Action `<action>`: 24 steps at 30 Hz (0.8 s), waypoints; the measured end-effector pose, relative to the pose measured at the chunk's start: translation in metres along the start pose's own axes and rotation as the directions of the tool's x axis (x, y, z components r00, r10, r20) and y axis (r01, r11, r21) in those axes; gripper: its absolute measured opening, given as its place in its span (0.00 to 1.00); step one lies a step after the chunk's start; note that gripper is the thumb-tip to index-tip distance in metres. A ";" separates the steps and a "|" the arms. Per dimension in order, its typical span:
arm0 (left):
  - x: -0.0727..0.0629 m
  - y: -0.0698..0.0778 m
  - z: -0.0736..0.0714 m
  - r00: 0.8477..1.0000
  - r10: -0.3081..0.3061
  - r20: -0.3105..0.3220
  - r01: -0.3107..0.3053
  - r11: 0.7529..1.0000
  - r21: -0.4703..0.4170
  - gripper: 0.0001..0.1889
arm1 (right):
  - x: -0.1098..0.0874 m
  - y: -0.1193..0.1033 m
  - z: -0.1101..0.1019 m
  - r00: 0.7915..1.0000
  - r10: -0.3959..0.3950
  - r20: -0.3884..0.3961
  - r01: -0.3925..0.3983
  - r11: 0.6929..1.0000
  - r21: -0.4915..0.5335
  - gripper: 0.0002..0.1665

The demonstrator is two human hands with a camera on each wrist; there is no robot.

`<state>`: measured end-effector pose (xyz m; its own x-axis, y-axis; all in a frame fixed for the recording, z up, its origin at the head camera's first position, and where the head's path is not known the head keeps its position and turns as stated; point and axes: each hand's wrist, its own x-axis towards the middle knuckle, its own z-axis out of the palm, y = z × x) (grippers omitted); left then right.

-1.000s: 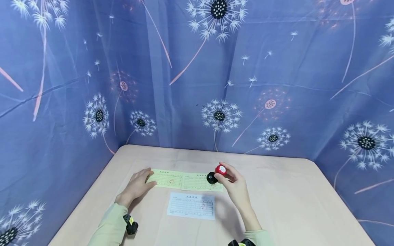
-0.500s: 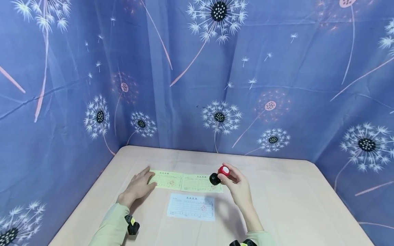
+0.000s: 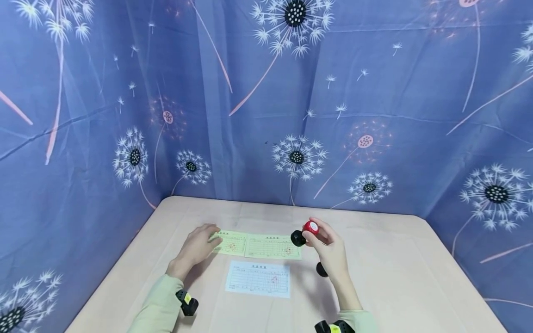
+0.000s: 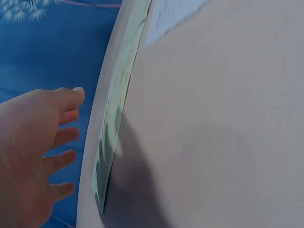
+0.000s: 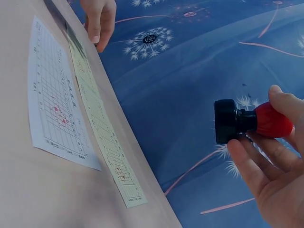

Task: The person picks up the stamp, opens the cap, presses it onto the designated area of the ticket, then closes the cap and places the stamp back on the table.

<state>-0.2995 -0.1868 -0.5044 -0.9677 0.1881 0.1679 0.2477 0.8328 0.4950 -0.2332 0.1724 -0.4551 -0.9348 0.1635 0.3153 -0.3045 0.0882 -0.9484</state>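
Note:
My right hand [image 3: 333, 254] grips a stamp [image 3: 298, 238] by its round red handle, its black base tipped to the left. In the right wrist view the stamp [image 5: 228, 121] is held up off the table. My left hand [image 3: 196, 249] is over the left end of one green printed slip [image 3: 233, 243], fingers loosely bent and casting a shadow on it. A second green slip [image 3: 270, 246] adjoins it on the right. Nearer me lies a pale blue slip [image 3: 258, 279]. All three slips bear red stamp marks.
A small round black object [image 3: 321, 269] shows on the table by my right wrist, partly hidden behind it. The beige tabletop [image 3: 395, 277] runs back to a blue dandelion-print curtain [image 3: 250, 148] at the rear and both sides.
My right hand has moved right with the stamp, off the right green slip, and the black object by the wrist has come into sight. My left hand has shifted right over the left green slip.

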 end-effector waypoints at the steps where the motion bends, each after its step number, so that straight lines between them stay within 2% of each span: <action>1: 0.000 0.004 0.001 1.000 0.008 0.000 -0.008 1.000 -0.017 0.19 | 0.000 0.000 -0.001 1.000 -0.001 -0.002 0.001 1.000 0.004 0.25; 6: 0.000 0.022 0.011 1.000 0.025 -0.001 -0.025 0.997 -0.076 0.16 | 0.001 0.000 -0.004 1.000 -0.014 -0.015 0.014 1.000 0.016 0.26; 14: -0.001 0.049 0.026 0.994 0.109 -0.030 -0.111 0.991 -0.080 0.15 | 0.003 0.000 -0.006 1.000 -0.018 -0.019 0.018 0.999 0.043 0.25; 24: -0.002 0.079 0.043 0.977 0.204 0.060 -0.193 0.968 -0.162 0.16 | 0.004 -0.004 -0.011 1.000 0.006 -0.030 -0.004 0.998 0.056 0.26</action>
<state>-0.2802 -0.0990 -0.5028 -0.8977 0.3849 0.2144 0.4336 0.6857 0.5846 -0.2335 0.1832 -0.4502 -0.9307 0.1937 0.3103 -0.3101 0.0324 -0.9502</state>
